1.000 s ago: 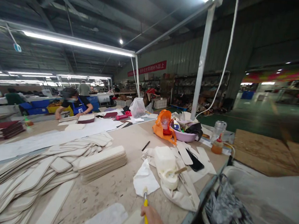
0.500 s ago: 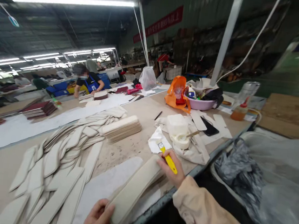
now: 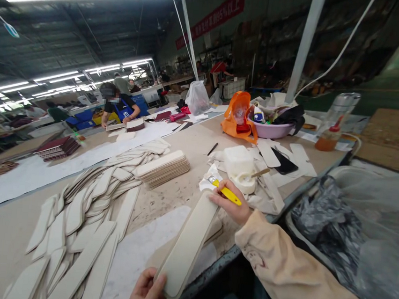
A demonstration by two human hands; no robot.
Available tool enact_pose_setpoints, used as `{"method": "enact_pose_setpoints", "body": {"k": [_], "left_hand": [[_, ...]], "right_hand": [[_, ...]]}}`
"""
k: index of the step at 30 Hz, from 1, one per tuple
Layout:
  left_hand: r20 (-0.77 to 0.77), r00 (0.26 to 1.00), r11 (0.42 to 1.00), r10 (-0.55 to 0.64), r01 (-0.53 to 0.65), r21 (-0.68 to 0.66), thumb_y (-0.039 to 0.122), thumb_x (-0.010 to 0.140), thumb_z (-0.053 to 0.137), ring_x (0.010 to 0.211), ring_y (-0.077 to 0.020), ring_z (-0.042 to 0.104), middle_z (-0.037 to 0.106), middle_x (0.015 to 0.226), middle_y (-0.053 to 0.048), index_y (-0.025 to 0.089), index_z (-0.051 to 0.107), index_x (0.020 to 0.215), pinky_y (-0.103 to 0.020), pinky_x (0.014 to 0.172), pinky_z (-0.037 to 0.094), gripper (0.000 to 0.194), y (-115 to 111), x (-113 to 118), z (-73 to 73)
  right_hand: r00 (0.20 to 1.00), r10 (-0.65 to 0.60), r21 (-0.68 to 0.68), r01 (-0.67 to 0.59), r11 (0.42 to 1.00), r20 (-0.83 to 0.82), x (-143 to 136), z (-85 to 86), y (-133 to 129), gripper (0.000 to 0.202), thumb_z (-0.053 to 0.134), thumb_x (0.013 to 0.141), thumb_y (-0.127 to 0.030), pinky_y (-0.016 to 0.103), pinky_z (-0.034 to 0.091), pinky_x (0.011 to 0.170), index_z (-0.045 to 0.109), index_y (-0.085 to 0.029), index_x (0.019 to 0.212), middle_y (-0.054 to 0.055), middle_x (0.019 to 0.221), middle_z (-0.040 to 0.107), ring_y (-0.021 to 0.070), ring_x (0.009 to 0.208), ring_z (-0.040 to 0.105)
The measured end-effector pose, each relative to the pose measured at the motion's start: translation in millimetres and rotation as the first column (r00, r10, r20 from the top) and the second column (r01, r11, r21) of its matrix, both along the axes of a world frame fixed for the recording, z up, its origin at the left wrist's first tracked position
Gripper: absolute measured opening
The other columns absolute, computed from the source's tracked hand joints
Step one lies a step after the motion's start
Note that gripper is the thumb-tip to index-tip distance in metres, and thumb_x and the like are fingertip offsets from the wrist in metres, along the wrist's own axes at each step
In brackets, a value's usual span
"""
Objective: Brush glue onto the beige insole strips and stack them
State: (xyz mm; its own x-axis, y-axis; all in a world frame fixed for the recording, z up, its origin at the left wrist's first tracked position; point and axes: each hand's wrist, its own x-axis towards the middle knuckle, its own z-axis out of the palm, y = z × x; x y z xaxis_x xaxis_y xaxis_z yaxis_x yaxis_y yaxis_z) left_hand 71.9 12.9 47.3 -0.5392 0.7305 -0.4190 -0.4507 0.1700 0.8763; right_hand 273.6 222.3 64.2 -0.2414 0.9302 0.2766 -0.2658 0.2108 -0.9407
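Note:
A long pale strip (image 3: 190,245) with rounded ends is held up at a slant over the table's near edge. My left hand (image 3: 148,290) pinches its lower end. At its upper end are the fingers of my right hand (image 3: 231,202), which also grips a yellow-handled brush (image 3: 228,193), bristles pointing left. Just behind the brush is a white tub (image 3: 239,160) beside a small pot (image 3: 245,183) with a stick across it. A neat stack of strips (image 3: 164,168) lies further left, next to a loose heap of strips (image 3: 91,205).
An orange bag (image 3: 237,113) and a filled purple basin (image 3: 272,129) stand at the back, near a bottle of amber liquid (image 3: 327,138). A bin with a grey plastic bag (image 3: 333,228) is at the right. Across the table, a person (image 3: 121,106) handles pieces.
The strip stands more steeply, and its upper end has risen. My left hand has shifted right in the view. My right hand still has the brush, now tilted flatter. The view has shifted slightly.

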Motion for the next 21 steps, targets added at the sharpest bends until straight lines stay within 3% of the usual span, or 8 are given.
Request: {"method": "enact_pose_setpoints", "body": {"k": [9, 21], "left_hand": [[0.061, 0.995, 0.996, -0.073, 0.070, 0.063, 0.026, 0.065, 0.081, 0.064, -0.0087, 0.057, 0.061, 0.072, 0.003, 0.018, 0.054, 0.078, -0.019, 0.056, 0.047, 0.031, 1.8, 11.7, 18.4], [0.085, 0.994, 0.997, -0.064, 0.061, 0.039, 0.029, 0.068, 0.079, 0.064, -0.0086, 0.057, 0.061, 0.070, 0.004, 0.019, 0.055, 0.076, -0.018, 0.058, 0.046, 0.028, -1.4, 11.6, 11.6]], "right_hand": [[0.999, -0.039, -0.012, 0.038, 0.999, -0.038, 2.5, -3.5, 4.3, 0.034, 0.076, 0.071, -0.030, 0.025, 0.037, 0.060, 0.046, -0.025, 0.086, -0.005, 0.078, 0.053, 0.0118, 0.064, 0.048], [0.998, -0.047, 0.013, 0.047, 0.999, 0.029, -0.7, -7.4, 3.1, 0.032, 0.074, 0.073, -0.033, 0.026, 0.039, 0.059, 0.046, -0.025, 0.087, -0.004, 0.078, 0.053, 0.0127, 0.064, 0.048]]}}
